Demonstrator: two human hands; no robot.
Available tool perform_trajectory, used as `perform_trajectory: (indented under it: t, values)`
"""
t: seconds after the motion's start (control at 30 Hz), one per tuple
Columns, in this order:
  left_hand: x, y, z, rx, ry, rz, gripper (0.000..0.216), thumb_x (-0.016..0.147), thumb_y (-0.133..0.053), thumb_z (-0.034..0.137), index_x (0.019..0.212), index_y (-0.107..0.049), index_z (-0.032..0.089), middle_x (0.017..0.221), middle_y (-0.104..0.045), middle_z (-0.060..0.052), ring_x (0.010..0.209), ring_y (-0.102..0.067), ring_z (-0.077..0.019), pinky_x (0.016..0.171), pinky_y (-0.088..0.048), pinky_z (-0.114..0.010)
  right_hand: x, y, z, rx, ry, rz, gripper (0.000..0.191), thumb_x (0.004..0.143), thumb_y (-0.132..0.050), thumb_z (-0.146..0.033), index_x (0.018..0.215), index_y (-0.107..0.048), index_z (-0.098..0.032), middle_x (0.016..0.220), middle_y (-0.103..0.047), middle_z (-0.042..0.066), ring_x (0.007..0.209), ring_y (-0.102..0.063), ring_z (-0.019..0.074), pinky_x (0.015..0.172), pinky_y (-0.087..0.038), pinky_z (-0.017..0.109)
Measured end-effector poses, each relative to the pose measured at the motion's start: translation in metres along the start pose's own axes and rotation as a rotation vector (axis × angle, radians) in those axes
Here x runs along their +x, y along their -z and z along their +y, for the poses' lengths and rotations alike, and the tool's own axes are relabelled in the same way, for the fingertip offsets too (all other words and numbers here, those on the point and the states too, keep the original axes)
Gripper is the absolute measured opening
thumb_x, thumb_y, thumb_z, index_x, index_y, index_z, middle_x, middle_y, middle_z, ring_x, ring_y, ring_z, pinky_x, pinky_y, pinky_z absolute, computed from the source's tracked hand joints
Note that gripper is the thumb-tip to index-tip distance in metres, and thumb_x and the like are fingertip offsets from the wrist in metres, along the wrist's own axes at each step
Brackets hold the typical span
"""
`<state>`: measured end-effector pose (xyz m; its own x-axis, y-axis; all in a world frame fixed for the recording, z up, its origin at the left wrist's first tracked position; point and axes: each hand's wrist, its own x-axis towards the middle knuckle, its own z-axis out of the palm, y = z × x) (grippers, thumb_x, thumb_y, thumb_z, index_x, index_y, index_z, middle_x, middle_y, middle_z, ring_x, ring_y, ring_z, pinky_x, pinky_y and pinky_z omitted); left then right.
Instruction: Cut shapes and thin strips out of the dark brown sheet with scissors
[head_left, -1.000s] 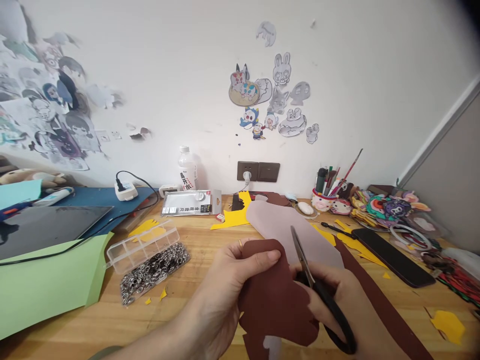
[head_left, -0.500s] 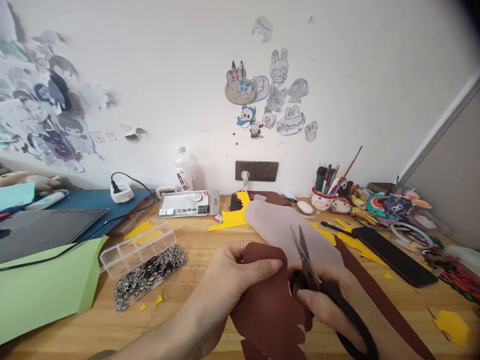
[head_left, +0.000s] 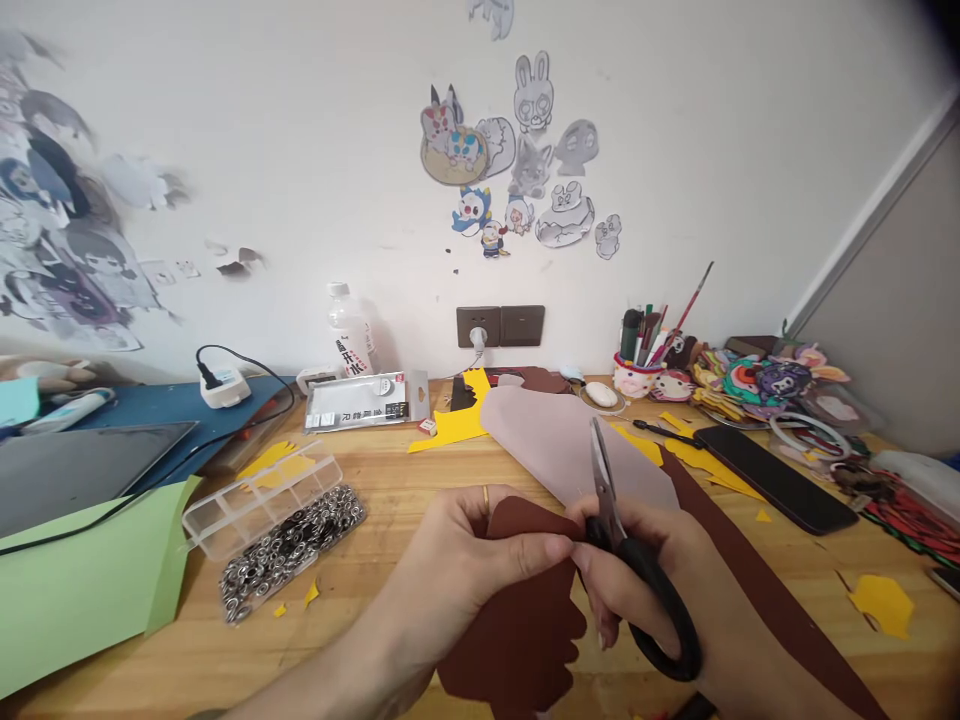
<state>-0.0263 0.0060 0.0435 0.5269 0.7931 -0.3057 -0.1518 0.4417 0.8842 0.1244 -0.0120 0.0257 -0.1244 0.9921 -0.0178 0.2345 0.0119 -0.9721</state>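
Observation:
My left hand pinches a dark brown sheet between thumb and fingers; the sheet has a scalloped right edge and hangs below the hand. Black-handled scissors are in my right hand, with their blades pointing up and looking closed. The thumb and fingertip of my right hand meet the sheet's upper right edge, close to my left thumb. Behind both hands lies a pale pink sheet. A long brown strip runs under my right forearm.
On the left stand a clear box of metal eyelets and green paper. Yellow scraps lie about. A black phone-like slab, a pen cup and a pile of cut-outs are at the right. A bottle stands by the wall.
My right hand has moved in to the sheet's upper edge, meeting my left fingertips. The scissor blades, apart before, have come together and now point upward. The view has shifted slightly.

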Motion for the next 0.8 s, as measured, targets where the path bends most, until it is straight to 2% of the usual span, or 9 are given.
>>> perform_trajectory:
  t: [0.1, 0.2, 0.33, 0.43, 0.5, 0.6, 0.8]
  values:
    - [-0.004, -0.001, 0.004, 0.015, -0.019, -0.051, 0.014, 0.071, -0.061, 0.027, 0.071, -0.057, 0.013, 0.065, -0.066, -0.009, 0.061, -0.063, -0.0211, 0.058, -0.047, -0.033, -0.001, 0.001, -0.003, 0.0, -0.01, -0.006, 0.004, 0.071, -0.053, -0.022, 0.069, -0.05, -0.019, 0.039, -0.045, -0.011, 0.033, -0.045, 0.006, 0.035, -0.039, 0.016]
    - [-0.008, -0.003, 0.008, 0.029, -0.081, -0.078, 0.015, 0.074, -0.057, 0.025, 0.067, -0.057, 0.012, 0.062, -0.066, -0.009, 0.06, -0.064, -0.0204, 0.06, -0.047, -0.031, -0.003, 0.004, -0.007, -0.01, 0.021, -0.023, 0.006, 0.072, -0.051, -0.023, 0.068, -0.05, -0.019, 0.04, -0.045, -0.01, 0.034, -0.046, 0.0063, 0.037, -0.039, 0.016]
    - [-0.013, -0.004, 0.01, 0.046, -0.168, 0.033, 0.02, 0.074, -0.057, 0.029, 0.062, -0.055, 0.013, 0.048, -0.059, -0.004, 0.05, -0.062, -0.02, 0.043, -0.04, -0.022, -0.005, 0.005, -0.011, -0.062, 0.008, -0.047, 0.006, 0.072, -0.048, -0.019, 0.066, -0.049, -0.019, 0.041, -0.043, -0.01, 0.034, -0.045, 0.0074, 0.037, -0.037, 0.018]
    - [-0.013, -0.002, 0.01, 0.048, -0.206, 0.123, 0.019, 0.07, -0.061, 0.027, 0.06, -0.056, 0.013, 0.046, -0.057, -0.001, 0.045, -0.057, -0.0142, 0.04, -0.037, -0.019, -0.006, 0.003, -0.009, -0.085, 0.012, -0.155, 0.006, 0.071, -0.047, -0.013, 0.069, -0.05, -0.018, 0.05, -0.048, -0.006, 0.041, -0.047, 0.0086, 0.042, -0.039, 0.019]
    - [-0.011, -0.001, 0.01, 0.034, -0.22, 0.131, 0.019, 0.07, -0.063, 0.026, 0.058, -0.058, 0.012, 0.047, -0.057, 0.0, 0.043, -0.053, -0.0095, 0.041, -0.036, -0.017, -0.007, 0.002, -0.005, -0.094, 0.026, -0.215, 0.01, 0.07, -0.047, -0.009, 0.072, -0.051, -0.018, 0.058, -0.052, -0.003, 0.048, -0.048, 0.0102, 0.046, -0.04, 0.021]
    - [-0.009, 0.001, 0.01, 0.034, -0.238, 0.101, 0.019, 0.071, -0.062, 0.024, 0.058, -0.061, 0.011, 0.05, -0.058, 0.0, 0.044, -0.05, -0.0058, 0.042, -0.034, -0.014, -0.008, -0.001, 0.0, -0.122, 0.014, -0.222, 0.012, 0.069, -0.049, -0.008, 0.074, -0.052, -0.018, 0.06, -0.052, -0.003, 0.053, -0.048, 0.0122, 0.05, -0.04, 0.023]
    - [-0.009, 0.003, 0.008, 0.06, -0.212, 0.098, 0.018, 0.069, -0.063, 0.026, 0.06, -0.061, 0.011, 0.056, -0.061, -0.002, 0.051, -0.052, -0.0086, 0.049, -0.038, -0.018, -0.005, -0.005, 0.001, -0.107, 0.013, -0.219, 0.012, 0.069, -0.05, -0.008, 0.072, -0.051, -0.02, 0.056, -0.053, -0.004, 0.053, -0.05, 0.0127, 0.049, -0.041, 0.022]
